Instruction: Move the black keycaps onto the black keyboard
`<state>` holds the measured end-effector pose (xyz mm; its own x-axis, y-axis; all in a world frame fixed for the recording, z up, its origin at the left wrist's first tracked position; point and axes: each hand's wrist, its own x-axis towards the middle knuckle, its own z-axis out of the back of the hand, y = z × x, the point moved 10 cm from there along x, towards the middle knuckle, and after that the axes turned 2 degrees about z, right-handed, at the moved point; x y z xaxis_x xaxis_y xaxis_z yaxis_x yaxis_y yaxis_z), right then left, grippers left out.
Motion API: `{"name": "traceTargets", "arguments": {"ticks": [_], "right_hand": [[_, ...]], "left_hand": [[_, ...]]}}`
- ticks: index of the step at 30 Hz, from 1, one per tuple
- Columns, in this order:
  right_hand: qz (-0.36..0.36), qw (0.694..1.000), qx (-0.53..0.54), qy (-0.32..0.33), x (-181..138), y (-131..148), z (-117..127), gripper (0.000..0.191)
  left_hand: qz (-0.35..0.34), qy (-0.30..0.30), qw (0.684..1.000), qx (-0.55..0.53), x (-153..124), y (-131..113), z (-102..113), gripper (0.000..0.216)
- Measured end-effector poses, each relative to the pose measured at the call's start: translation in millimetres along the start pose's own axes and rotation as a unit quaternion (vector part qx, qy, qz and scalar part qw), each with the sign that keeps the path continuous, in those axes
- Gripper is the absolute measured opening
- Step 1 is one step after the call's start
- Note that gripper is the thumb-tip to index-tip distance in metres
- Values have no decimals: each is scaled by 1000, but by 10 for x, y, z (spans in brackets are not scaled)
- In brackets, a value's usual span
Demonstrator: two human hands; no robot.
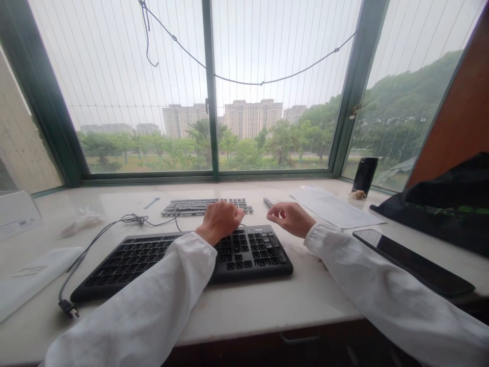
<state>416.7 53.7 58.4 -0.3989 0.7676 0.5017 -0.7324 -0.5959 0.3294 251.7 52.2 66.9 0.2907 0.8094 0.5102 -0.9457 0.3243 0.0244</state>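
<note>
A: Left hand (pixel 218 223)?
B: Centre of frame, fingers curled in, at the upper edge of the keyboard (pixel 130 259); cannot tell whether it grips anything.
A: Right hand (pixel 293 218)?
B: Right of centre, loosely curled, near a small grey object (pixel 267 202); grip likewise unclear.
A: Keyboard?
B: One, black, left to centre, on the white counter (pixel 286 303).
A: Farther out?
B: Dark keycaps (pixel 191 206) in rows, mid-frame; cable (pixel 134 219), left; paper (pixel 340 209) and phone (pixel 410 261), right.
</note>
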Motion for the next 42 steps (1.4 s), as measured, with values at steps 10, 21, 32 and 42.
{"name": "traceTargets", "arguments": {"ticks": [10, 21, 32, 42], "right_hand": [[-74, 992, -78, 73, 307, -460, -345, 25], [-40, 981, -127, 144, 1070, -587, -746, 23], [14, 963, -174, 203, 1160, -629, -939, 22], [22, 963, -175, 201, 1111, -562, -958, 22]], "left_hand": [[8, 36, 999, 0, -5, 16, -65, 54], [19, 74, 997, 5, 9, 123, -260, 34], [13, 59, 998, -4, 10, 68, -216, 34], [14, 82, 997, -4, -6, 80, -224, 35]]}}
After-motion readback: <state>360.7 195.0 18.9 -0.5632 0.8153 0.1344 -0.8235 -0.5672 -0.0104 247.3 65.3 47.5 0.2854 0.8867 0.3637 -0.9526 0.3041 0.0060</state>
